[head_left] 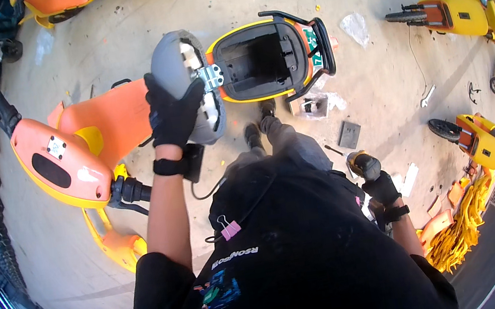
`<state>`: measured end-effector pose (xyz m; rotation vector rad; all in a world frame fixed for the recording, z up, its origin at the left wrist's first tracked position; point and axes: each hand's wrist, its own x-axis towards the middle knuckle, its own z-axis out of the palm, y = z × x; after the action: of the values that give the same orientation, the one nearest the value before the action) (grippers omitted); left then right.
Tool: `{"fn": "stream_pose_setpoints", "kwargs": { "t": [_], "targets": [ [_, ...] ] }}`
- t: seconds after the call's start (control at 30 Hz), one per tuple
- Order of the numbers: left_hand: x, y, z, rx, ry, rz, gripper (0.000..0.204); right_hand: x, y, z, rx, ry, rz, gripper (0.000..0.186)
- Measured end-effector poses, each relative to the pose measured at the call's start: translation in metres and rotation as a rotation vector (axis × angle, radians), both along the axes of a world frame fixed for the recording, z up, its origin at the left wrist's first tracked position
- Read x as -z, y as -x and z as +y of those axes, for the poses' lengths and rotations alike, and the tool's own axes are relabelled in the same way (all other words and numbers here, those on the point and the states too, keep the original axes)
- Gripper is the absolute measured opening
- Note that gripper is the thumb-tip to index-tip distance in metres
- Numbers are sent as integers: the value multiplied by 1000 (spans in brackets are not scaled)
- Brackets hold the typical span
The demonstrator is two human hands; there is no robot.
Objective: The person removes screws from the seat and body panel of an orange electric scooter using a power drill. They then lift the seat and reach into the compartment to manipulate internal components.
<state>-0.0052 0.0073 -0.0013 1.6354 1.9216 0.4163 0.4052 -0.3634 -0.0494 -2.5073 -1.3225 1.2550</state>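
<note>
The grey scooter seat stands tipped up on its metal hinge just above the middle of the frame, its padded top facing left and its pale underside turned toward the open compartment. The left hand, in a black glove, grasps the seat's lower edge with fingers wrapped around it. To the right of the hinge lies the black storage compartment, open and ringed by the scooter's yellow body. The right hand, also gloved, sits at the centre right of the frame, clenched around the grip of a yellow-and-black power drill held low beside the person's hip. An orange scooter front with its handlebar grip fills the left of the frame. Loose parts and a small dark plate lie on the concrete floor to the right, with more yellow scooters parked along the upper right rim.
</note>
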Motion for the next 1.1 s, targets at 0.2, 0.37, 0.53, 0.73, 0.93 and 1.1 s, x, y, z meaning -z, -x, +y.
{"fn": "stream_pose_setpoints", "kwargs": {
  "t": [0.2, 0.37, 0.53, 0.73, 0.93, 1.1],
  "targets": [
    [14, -30, -30, 275, -248, -67, 110, 22, 29, -70, 26, 111, -89, 27],
    [12, -47, -46, 396, -164, -258, 95, 40, 44, -139, -83, 127, -159, 28],
    [11, -51, -75, 470, 45, -278, 81, 70, 53, -204, -213, 159, -171, 24],
    [53, -47, -94, 615, 63, -168, 74, 96, 62, -278, -317, 315, -150, 17],
    [56, -76, -101, 744, 143, -30, 75, 69, 69, -267, -72, 235, -152, 20],
    [68, -137, -95, 1013, -20, 134, 61, 48, 68, -279, 62, 161, -167, 23]
  ]
}}
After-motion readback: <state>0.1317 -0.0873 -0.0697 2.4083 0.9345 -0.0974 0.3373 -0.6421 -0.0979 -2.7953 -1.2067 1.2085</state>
